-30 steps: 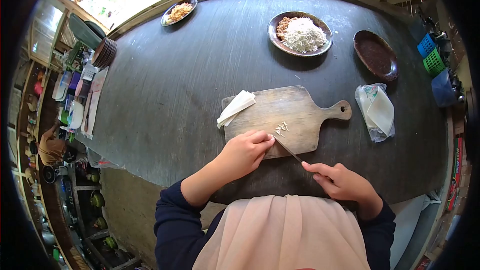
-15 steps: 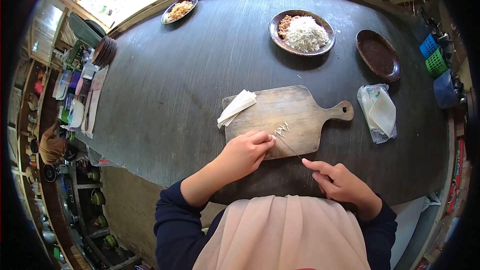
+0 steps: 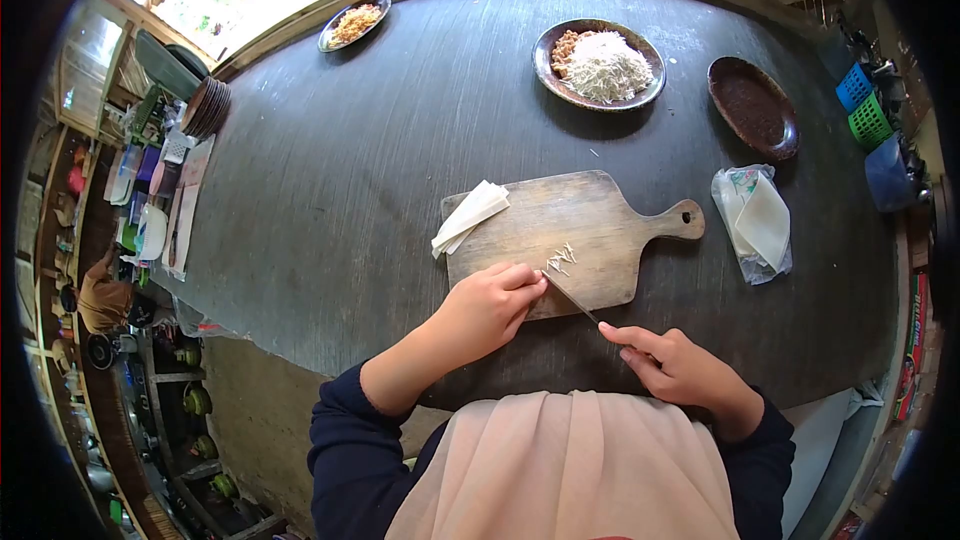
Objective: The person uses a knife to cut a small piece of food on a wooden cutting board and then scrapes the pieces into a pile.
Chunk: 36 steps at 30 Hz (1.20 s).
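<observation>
My left hand (image 3: 492, 302) is closed at the near edge of the wooden cutting board (image 3: 585, 202), pressing down a white strip mostly hidden under its fingers. My right hand (image 3: 672, 365) grips a knife (image 3: 574, 300), whose blade reaches over the board to my left fingertips. Thin white shreds (image 3: 561, 259) lie just beyond the blade. At the board's upper left corner rests a stack of flat white strips (image 3: 472, 215), which look cut from thin wrapper sheets. Folded white sheets (image 3: 762, 224) lie in a plastic bag to the right of the board.
A plate (image 3: 543, 60) at the back holds a heap of white shreds and some brown food. An oval brown dish (image 3: 755, 108) stands at the right. Orange-brown food sits on a small plate (image 3: 325, 41) far left. Stacked dishes (image 3: 207, 107) and a person (image 3: 104, 296) are farther left.
The knife blade has shifted slightly and shows more of its flat side. Both hands stay in nearly the same place; the whole view has slid a little.
</observation>
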Each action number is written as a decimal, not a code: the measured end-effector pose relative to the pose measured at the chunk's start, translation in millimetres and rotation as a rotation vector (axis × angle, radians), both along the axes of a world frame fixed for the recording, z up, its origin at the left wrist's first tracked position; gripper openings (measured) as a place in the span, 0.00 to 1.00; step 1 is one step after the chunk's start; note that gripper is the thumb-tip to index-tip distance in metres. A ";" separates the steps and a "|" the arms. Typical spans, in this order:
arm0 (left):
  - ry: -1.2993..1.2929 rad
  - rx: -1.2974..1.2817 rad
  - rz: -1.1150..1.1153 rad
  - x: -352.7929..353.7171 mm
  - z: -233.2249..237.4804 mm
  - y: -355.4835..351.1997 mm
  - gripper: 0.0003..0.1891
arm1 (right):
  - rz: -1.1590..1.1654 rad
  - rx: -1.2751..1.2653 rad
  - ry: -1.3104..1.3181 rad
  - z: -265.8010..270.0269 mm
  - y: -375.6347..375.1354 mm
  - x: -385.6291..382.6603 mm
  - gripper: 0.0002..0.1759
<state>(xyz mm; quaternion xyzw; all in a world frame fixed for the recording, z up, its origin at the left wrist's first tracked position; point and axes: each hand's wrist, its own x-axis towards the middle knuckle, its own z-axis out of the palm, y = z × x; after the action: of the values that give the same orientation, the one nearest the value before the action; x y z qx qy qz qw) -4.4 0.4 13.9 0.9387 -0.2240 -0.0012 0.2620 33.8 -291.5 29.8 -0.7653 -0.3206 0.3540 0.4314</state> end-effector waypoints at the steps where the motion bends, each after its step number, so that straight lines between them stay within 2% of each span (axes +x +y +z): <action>1: -0.004 0.002 0.004 -0.2 -0.1 -0.3 0.15 | -0.001 -0.001 0.001 0.6 1.0 0.0 0.24; 19: -0.065 0.032 0.013 -1.9 0.3 -3.5 0.16 | 0.065 -0.075 -0.026 9.4 -7.5 0.9 0.23; 31: -0.053 0.014 0.012 -1.7 -2.2 -2.4 0.15 | -0.055 -0.057 0.059 5.7 1.8 1.9 0.25; 36: -0.056 0.039 0.002 -2.1 0.8 -2.0 0.16 | 0.020 -0.074 0.010 2.2 0.3 1.3 0.25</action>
<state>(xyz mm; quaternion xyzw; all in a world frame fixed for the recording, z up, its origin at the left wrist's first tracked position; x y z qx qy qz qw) -6.4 -1.6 14.7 0.9435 -0.2301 0.0210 0.2374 35.1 -291.2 32.0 -0.7757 -0.3127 0.3737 0.4011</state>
